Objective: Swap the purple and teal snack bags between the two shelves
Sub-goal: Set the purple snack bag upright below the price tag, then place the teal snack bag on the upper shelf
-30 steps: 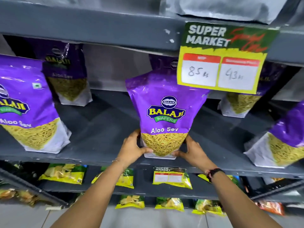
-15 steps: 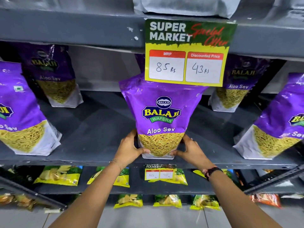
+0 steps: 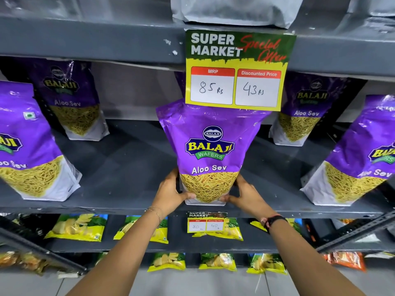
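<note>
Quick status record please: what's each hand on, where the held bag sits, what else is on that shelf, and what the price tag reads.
left hand: gripping the lower left edge of the centre purple bag
right hand: gripping its lower right edge
bag position: upright, its base at the front of the grey shelf; lifted or resting, cannot tell
same shelf: four more purple Aloo Sev bags, two on each side
price tag: MRP 85 Rs, discounted 43 Rs
shelf below: yellow-green snack bags
teal bags: none visible

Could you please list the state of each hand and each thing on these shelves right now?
Left hand: gripping the bag's lower left.
Right hand: gripping its lower right.
Centre Aloo Sev bag: upright at the shelf's front edge, held.
Price sign: hanging, reads 85 and 43.
Yellow bags: lying flat below.
</note>
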